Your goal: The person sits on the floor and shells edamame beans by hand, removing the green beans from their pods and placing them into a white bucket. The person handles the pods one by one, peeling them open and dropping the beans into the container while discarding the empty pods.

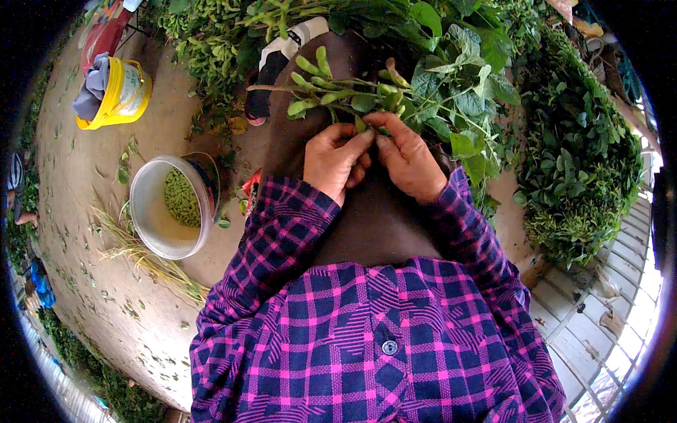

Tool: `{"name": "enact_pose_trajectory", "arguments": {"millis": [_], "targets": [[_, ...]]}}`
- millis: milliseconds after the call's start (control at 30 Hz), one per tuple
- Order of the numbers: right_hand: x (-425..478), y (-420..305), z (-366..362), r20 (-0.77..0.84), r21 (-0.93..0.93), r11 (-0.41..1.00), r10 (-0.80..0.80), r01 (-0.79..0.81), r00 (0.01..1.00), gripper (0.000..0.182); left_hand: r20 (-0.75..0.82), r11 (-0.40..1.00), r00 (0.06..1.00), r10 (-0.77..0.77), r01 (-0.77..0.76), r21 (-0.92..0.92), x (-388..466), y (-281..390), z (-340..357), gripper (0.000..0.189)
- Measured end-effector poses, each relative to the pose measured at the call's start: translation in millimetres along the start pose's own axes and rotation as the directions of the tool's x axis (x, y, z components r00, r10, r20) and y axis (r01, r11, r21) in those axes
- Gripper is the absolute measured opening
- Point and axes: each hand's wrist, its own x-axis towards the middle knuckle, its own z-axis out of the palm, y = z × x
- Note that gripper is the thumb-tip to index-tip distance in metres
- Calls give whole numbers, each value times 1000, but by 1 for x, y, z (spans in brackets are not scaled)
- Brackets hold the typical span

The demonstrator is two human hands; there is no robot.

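A leafy soybean branch (338, 90) with fuzzy green pods lies across my lap, its bare stem end pointing left. My left hand (336, 158) pinches a green soybean pod (360, 123) between thumb and index finger. Fingertips of my right hand (410, 156) meet the left thumb at the same pod. The hands partly cover this pod, so I cannot tell whether it is split. Broad green leaves (468, 100) spread beyond my right hand. On the floor to my left, a pale plastic bucket (145, 227) is partly filled with shelled green beans (181, 198).
A yellow bucket (113, 119) with grey cloth (94, 90) stands farther left. Soybean plants with pods (211, 63) are heaped ahead, and a tall leafy pile (576, 158) stands at right. Dry stalks (153, 264) lie beside the pale bucket. Another person's foot (26, 218) shows far left.
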Motion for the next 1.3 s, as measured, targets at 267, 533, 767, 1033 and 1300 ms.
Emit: {"name": "enact_pose_trajectory", "arguments": {"millis": [267, 533, 767, 1033, 1300], "targets": [[0, -6, -2, 38, 31, 995, 95, -97, 995, 29, -88, 1000, 996, -10, 9, -17, 2, 5, 10, 20], [-1, -10, -1, 22, 32, 995, 95, -95, 995, 26, -98, 999, 995, -15, 12, -38, 1, 5, 7, 25], [-29, -35, -27, -24, 8, 989, 146, -146, 989, 20, 71, 996, 996, -50, 55, -74, 4, 3, -5, 16], [-4, -31, -20, -364, -169, 965, 129, -202, 923, 38, 144, 997, 989, -26, 36, -67, 0, 6, -10, 12], [12, -13, -23, -435, -103, 991, 27, -80, 900, 23, 168, 996, 983, -72, 81, -48, -15, 6, -13, 12]]}}
